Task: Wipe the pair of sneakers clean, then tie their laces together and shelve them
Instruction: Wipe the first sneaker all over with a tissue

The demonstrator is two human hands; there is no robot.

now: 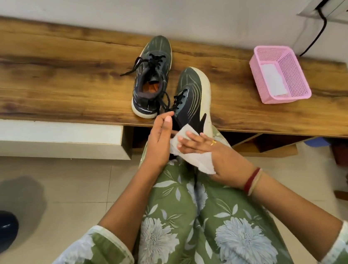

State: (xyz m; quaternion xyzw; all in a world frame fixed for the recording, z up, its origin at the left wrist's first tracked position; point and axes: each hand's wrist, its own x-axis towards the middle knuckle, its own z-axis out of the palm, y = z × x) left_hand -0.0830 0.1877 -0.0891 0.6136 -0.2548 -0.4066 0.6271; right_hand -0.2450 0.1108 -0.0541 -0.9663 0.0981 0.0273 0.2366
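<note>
Sneaker pair, head view: far sneaker (pixel 153 69) stands on wooden bench (pixel 54 76), laces loose. Near sneaker (pixel 192 92) tilted at the bench's front edge; left hand (pixel 159 142) grips its heel end. Right hand (pixel 214 155), fingers straight, presses white wipe (pixel 202 163) against it. Pink basket (pixel 284 97) on bench: one white sheet (pixel 273 81) inside.

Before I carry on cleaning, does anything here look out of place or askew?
Only the near sneaker: it lies tilted on its side, heel end past the bench edge. The far sneaker stands upright with its laces loose and trailing.
</note>
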